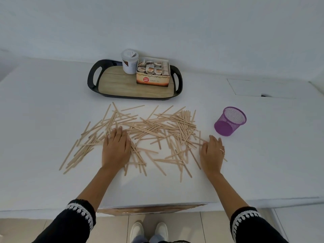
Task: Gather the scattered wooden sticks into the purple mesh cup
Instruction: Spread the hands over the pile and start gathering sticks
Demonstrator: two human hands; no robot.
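A: Where do things stand?

B: The wooden sticks [149,130] lie strewn over the white table [52,102], all left of the purple mesh cup [230,121], which looks empty. Left hand [116,148] lies flat on the pile, fingers straight; right hand [212,151] rests flat at the edge nearest the cup, holding nothing.

A: Risks?

B: Thin, flat, smooth slats probably slide and fan apart when scooped. The light wire cup could tip if nudged.

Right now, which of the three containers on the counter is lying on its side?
The purple mesh cup, right of the scattered wooden sticks. It is tipped over with its open mouth facing away. The white canister and the tea box stand upright on the tray.
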